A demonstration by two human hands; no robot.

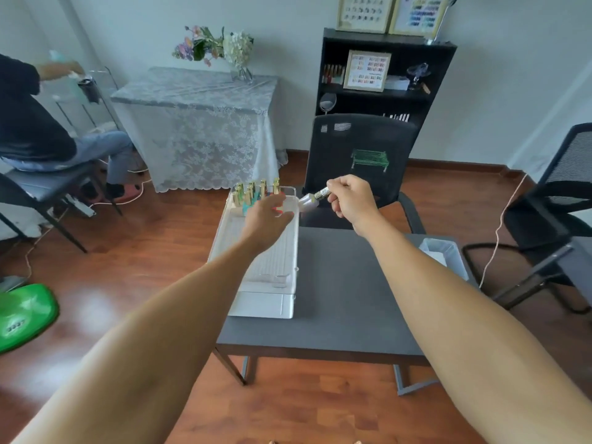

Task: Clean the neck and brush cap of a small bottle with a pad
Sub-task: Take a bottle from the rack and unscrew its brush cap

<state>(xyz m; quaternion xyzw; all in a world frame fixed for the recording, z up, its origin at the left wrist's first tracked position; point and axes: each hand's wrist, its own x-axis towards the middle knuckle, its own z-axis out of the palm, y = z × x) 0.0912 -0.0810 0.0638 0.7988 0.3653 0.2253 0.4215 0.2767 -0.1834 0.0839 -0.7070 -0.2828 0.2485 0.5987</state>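
Observation:
My right hand (350, 198) grips a small pale bottle (310, 201) by its gold cap, tilted with the body pointing left, above the far edge of the dark table (339, 299). My left hand (267, 216) reaches over the far end of a white tray (256, 302), fingers spread, just in front of a row of several gold-capped small bottles (253, 192) standing in the tray. It holds nothing. No pad shows in either hand.
A clear plastic container (443, 253) sits at the table's right edge. A black office chair (358, 155) stands behind the table, another at the right (551, 213). A person sits at the far left. A green bag (22, 315) lies on the wooden floor.

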